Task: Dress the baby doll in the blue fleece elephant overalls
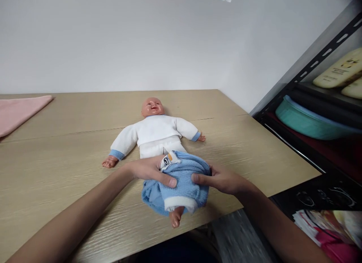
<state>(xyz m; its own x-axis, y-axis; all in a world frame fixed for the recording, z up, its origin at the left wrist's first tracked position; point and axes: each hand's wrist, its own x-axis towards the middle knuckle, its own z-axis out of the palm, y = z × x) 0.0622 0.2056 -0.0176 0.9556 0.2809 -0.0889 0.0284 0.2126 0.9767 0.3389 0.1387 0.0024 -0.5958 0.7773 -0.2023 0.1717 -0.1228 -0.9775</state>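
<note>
A baby doll [158,129] in a white top with blue cuffs lies on its back on the wooden table, head toward the wall. Blue fleece pants [185,182] with white leg cuffs are bunched around its lower legs. One doll foot [175,216] sticks out of a white cuff; the other foot is hidden in the cloth. My left hand [152,170] grips the pants on their left side, thumb on top, beside a white label. On the right side, my right hand [219,179] pinches the same cloth, its fingers hidden behind.
Pink cloth [22,112] lies at the table's far left. Right of the table [70,153] stands a black metal shelf [305,72] holding a teal basin [308,121] and yellowish bottles [339,68]. Printed colourful items [330,229] lie low at the right.
</note>
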